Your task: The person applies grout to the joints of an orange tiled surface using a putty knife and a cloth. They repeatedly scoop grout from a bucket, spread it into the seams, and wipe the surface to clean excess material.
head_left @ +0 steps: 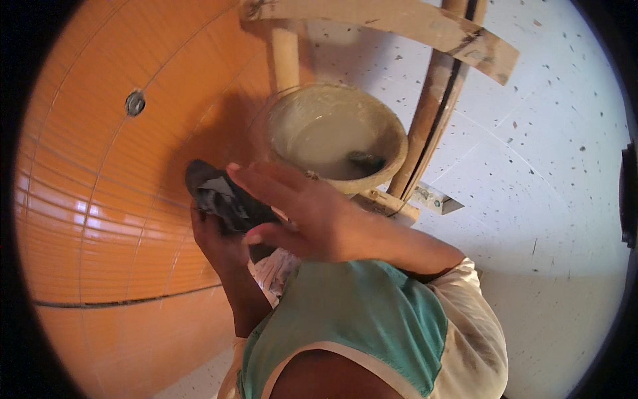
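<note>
My left hand [219,243] is wrapped around a dark, flat, rounded thing [197,177] with a pale grey smear or fold on its face. Its exact kind I cannot make out. My right hand [319,216] is over the near right part of that thing, fingers stretched out and thumb apart, slightly blurred. Whether its palm touches the dark thing is hidden. Just beyond my hands stands a round, dirty bucket [282,110] holding cloudy greyish liquid [325,136]. A dark lump [367,160] sits in the liquid by the right side.
An orange tiled wall [80,159] rises at the left, with a round pipe fitting [135,103] in it. Wooden boards [392,20] and poles [425,120] stand around the bucket. White tiles spotted with splashes [518,153] fill the right, with a small rectangular opening [435,198].
</note>
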`<state>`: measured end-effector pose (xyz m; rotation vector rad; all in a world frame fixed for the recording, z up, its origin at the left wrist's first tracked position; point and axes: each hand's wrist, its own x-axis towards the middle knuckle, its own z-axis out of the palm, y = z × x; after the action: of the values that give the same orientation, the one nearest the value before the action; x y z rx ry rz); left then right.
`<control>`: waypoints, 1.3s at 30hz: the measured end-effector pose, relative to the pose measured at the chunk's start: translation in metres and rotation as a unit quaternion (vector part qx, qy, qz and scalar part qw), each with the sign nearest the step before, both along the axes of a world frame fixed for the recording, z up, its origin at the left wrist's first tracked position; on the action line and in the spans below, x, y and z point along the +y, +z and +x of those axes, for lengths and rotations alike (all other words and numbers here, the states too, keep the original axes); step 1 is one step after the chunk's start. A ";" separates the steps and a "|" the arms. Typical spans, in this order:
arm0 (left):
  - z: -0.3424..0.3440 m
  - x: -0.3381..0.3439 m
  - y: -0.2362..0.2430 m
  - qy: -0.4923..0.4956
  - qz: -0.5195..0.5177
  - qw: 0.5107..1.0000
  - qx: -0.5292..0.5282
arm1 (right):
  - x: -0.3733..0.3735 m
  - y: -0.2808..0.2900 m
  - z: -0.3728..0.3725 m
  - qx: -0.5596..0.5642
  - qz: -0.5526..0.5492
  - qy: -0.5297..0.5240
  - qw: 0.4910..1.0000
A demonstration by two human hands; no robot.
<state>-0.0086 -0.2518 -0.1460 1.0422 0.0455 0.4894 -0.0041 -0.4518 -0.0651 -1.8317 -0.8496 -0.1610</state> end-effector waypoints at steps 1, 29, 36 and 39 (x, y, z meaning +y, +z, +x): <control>0.000 -0.015 0.007 -0.007 0.042 0.999 0.003 | 0.007 0.000 0.000 0.001 -0.001 -0.029 1.000; 0.104 0.038 0.119 0.130 0.324 0.913 -0.210 | -0.111 0.003 0.089 -0.089 0.041 -0.389 0.916; 0.111 0.067 -0.047 -0.129 0.463 0.874 0.077 | -0.092 -0.014 0.198 -0.075 -0.137 -0.344 0.926; 0.109 0.055 -0.108 -0.260 0.363 0.879 0.167 | -0.075 -0.013 0.238 -0.163 -0.222 -0.360 0.891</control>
<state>0.1008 -0.1970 -0.2544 1.8006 -0.1222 -0.2064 0.2336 -0.5267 -0.0778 -2.5408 -0.3934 -0.8206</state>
